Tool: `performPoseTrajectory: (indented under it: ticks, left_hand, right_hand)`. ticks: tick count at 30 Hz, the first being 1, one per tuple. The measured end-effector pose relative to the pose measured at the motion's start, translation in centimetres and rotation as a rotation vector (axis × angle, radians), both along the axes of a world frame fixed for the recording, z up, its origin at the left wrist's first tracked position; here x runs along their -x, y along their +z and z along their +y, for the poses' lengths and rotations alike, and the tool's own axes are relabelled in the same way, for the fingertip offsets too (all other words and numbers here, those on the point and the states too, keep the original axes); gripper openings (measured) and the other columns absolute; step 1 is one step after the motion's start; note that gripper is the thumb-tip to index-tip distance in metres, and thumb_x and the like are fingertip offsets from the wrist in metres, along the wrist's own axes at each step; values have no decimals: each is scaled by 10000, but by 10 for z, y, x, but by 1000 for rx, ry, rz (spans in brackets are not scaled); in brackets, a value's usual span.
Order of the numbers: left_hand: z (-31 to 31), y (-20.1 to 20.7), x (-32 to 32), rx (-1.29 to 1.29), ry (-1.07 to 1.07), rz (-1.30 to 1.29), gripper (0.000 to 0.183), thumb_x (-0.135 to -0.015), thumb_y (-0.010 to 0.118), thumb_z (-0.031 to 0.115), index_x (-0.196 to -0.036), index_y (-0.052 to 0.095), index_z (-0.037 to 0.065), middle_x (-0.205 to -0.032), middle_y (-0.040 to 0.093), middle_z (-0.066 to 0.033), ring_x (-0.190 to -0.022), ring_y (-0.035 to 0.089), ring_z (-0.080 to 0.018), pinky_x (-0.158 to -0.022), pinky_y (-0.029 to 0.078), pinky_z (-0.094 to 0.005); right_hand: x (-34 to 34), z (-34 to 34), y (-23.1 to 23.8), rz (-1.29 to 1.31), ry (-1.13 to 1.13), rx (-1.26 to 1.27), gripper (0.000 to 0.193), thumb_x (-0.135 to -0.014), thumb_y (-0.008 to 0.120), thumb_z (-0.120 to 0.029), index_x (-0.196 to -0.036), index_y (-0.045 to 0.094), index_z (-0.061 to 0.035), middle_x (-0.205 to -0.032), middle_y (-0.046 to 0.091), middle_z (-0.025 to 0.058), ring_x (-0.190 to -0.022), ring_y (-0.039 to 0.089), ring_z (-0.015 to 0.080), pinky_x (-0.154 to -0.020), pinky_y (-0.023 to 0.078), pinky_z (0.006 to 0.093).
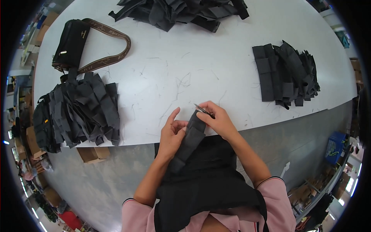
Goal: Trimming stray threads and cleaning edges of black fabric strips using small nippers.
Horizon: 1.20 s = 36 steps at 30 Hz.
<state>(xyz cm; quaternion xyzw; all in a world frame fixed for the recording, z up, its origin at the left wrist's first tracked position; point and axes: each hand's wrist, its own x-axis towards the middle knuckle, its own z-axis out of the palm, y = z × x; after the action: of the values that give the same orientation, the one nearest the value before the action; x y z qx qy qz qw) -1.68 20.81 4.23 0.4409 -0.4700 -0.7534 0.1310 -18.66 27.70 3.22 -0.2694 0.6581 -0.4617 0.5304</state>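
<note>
A black fabric strip [189,141] with folded, stitched layers hangs slantwise over the near table edge toward my lap. My left hand [172,134] pinches its left side between thumb and fingers, with the index finger raised. In my right hand [219,119] is a small pair of dark thread snips [203,110], their tips pointing up and left above the strip's top end. The right fingers also sit against the strip's upper right edge. Whether the snips' blades are parted is too small to tell.
Similar black strips lie in a heap at left [87,108], a stack at right [286,73] and a pile at the far edge [181,11]. A black bag [71,44] with a brown strap and a black backpack [43,123] are at left. Loose threads litter the white table [154,85].
</note>
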Motion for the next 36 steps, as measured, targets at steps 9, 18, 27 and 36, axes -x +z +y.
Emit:
performPoseTrajectory:
  ticks: [9,18,27,36]
  left_hand:
    - [-17,12,-3,-443,-82,429,635,-882,612,200,-1377,277,-16,-1233,503,-159,-1019,590,-200,-806,518,-329]
    - [-20,33,2,-469,87,351,406,-968,456,282,-1254,331,23,-1110,541,-162,-839,628,-235,-681,556,-341]
    - [-15,42,10,-487,52,321,453,-994,338,364,-1262,380,2,-1131,549,-160,-852,628,-247,-711,553,-344]
    - [-14,42,7,-499,66,335,436,-996,347,328,-1255,420,-15,-1125,554,-157,-876,617,-231,-710,556,-348]
  right_hand:
    - [10,-44,30,33,54,71,145,-818,631,-121,-883,567,-7,-666,554,23,-613,496,78,-551,398,241]
    - [-9,9,28,708,-134,398,227,-776,639,-10,-991,581,-53,-788,542,63,-608,555,180,-631,476,296]
    - [-5,2,31,946,-28,517,278,-696,678,39,-956,617,-34,-802,556,87,-591,550,239,-664,508,316]
    - [-12,9,31,975,-180,600,289,-664,695,-4,-941,631,-61,-747,526,45,-584,529,198,-529,430,317]
